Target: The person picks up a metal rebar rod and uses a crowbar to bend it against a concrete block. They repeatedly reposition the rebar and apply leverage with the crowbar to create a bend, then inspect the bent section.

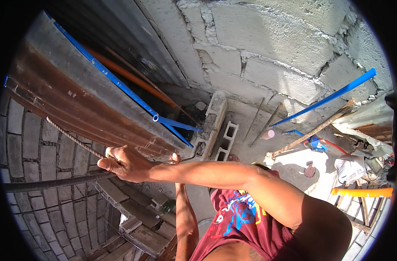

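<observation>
My right hand (128, 163) reaches across to the left with its fingers closed around a thin tan length (76, 141), ridged in a spiral; whether it is rebar or rope I cannot tell. A dark flat bar (55, 183) runs up to the heel and thumb of this hand; whether the hand grips it too is hidden. Just behind my right forearm is my left hand (176, 158). Only curled fingertips show there, and what they hold is hidden. Beyond both hands leans a rusty corrugated metal sheet (72, 98).
Blue pipes (120, 85) and an orange pipe (133, 78) lie along the sheet. Hollow concrete blocks (226, 141) stand on the floor ahead, below a rough block wall (268, 39). Another blue pipe (328, 95) and a wooden pole (311, 128) lean at the right. Stacked blocks (142, 237) are lower left.
</observation>
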Demonstrator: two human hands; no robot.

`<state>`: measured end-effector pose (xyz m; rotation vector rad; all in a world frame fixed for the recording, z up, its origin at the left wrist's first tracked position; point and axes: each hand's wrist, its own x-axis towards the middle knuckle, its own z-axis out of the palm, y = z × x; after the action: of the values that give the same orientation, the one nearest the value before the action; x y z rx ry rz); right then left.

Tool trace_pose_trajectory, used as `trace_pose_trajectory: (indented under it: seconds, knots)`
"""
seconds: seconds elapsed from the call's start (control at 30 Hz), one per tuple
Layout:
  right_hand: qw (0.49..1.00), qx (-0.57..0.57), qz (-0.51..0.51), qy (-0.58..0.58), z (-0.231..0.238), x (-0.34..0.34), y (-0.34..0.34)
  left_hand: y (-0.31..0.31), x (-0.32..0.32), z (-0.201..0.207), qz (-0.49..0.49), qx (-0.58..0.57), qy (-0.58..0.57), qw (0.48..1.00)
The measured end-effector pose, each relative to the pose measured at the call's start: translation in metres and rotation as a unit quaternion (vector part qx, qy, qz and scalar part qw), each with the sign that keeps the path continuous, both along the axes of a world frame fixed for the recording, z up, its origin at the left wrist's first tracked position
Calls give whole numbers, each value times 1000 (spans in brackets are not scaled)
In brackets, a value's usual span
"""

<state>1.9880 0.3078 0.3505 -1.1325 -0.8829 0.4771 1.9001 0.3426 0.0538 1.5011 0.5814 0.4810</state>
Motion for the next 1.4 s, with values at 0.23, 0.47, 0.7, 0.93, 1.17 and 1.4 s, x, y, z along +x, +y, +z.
trace_pose_trajectory:
  seconds: [0.23, 0.47, 0.7, 0.93, 1.17, 1.4]
  knots:
    - [981, -56, -173, -63, -28, 50, -53, -2, -3, 11, 5, -5, 45, 999]
    - [932, -360, 15, 50, -103, 9, -270, -15, 6, 24, 44, 9, 0, 999]
    - [905, -412, -86, 68, -188, -33, -329, -15, 8, 20, 16, 39, -4, 999]
    - [881, -283, -104, 365, -207, -33, -279, -18, 9, 16, 23, 73, 1, 997]
    - [790, -268, -86, 544, -199, -50, -252, -18, 12, 15, 23, -4, -35, 999]
    - [725, -217, -104, 646, -204, -75, -248, -18, 9, 18, -3, 18, -18, 1000]
